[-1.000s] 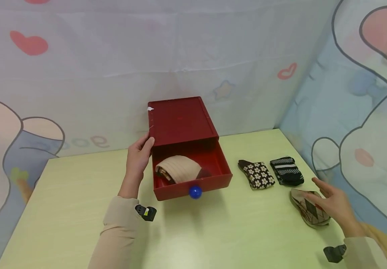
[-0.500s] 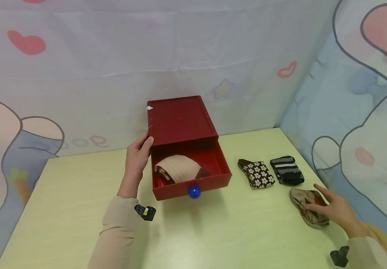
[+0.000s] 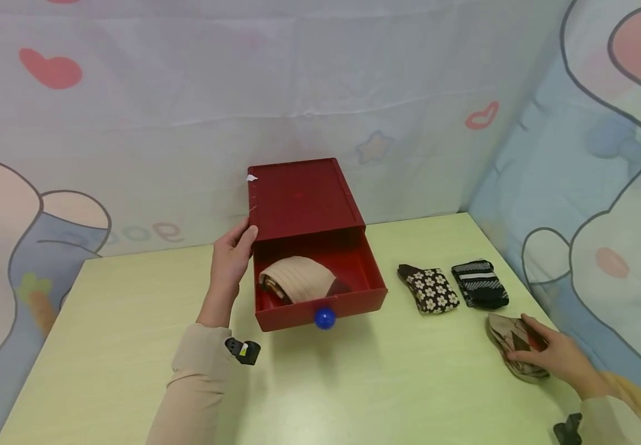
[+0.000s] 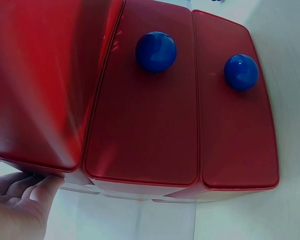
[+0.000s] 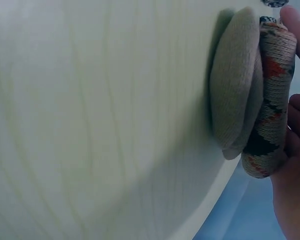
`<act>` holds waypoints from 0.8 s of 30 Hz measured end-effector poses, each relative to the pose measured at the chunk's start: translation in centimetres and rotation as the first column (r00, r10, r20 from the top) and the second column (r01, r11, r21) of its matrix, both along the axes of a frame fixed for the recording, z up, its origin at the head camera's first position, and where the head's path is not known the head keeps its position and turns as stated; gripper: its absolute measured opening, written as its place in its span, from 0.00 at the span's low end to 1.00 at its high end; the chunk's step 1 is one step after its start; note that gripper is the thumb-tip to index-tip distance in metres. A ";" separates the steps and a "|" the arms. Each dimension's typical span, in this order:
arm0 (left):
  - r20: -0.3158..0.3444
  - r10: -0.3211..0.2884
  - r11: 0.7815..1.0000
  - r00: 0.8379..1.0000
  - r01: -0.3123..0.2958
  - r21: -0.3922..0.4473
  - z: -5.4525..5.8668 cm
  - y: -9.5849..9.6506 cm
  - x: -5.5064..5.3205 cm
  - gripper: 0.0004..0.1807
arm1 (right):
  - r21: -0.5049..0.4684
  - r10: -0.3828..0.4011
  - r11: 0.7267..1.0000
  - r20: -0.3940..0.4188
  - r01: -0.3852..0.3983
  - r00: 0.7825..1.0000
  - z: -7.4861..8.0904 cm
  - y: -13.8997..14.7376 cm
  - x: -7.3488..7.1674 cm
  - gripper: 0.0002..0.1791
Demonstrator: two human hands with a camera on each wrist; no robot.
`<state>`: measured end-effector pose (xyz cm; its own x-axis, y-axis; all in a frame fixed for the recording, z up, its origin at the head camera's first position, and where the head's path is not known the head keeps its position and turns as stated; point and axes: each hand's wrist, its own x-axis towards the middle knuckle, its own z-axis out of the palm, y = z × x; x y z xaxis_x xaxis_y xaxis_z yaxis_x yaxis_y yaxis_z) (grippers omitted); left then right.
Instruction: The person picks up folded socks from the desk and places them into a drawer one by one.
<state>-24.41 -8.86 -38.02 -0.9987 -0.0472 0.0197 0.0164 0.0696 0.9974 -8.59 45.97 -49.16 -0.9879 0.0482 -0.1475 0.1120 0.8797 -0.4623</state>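
My left hand (image 3: 230, 259) grips the upper left front corner of a dark red drawer cabinet (image 3: 303, 198), thumb on top and fingers along the side. Its top drawer (image 3: 281, 319), with a blue knob (image 3: 324, 318), is pulled out. A folded cream-beige sock bundle (image 3: 300, 278) lies inside at the left. At the right, my right hand (image 3: 567, 364) reaches over a folded beige argyle pair of socks (image 3: 505, 334), thumb and index finger spread on its upper side. In the right wrist view the folded socks (image 5: 272, 100) lie against the fingers, close over the table.
Brown flower-patterned socks (image 3: 431, 290) and black-and-white striped socks (image 3: 480, 284) lie folded between cabinet and right hand. Two lower drawers (image 4: 145, 120) with blue knobs are shut. A printed cloth wall (image 3: 186, 93) stands behind and to the right of the pale green table (image 3: 387, 383).
My right hand has lowered from above the argyle socks onto them, thumb and index finger coming down to their surface. The left hand, cabinet and drawer stay as they were.
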 end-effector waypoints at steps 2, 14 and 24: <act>0.000 -0.002 1.000 1.000 0.002 -0.002 0.1 0.1 0.0 0.26 | -0.007 0.003 1.000 0.018 -0.002 1.000 -0.1 0.2 0.0 0.55; 0.003 -0.001 1.000 1.000 0.001 -0.012 0.1 0.0 0.0 0.26 | -0.218 0.075 0.974 0.063 -0.060 0.995 -0.1 1.1 0.3 0.55; 0.008 0.002 1.000 1.000 -0.002 -0.011 0.0 0.0 0.0 0.26 | -0.162 0.042 0.986 -0.010 -0.043 0.999 -1.2 1.0 0.5 0.54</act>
<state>-24.40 -8.86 -37.97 -0.9987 -0.0487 0.0127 0.0087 0.0808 0.9967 -8.11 46.94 -50.34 -0.9895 -0.0178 -0.1437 0.0727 0.7971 -0.5994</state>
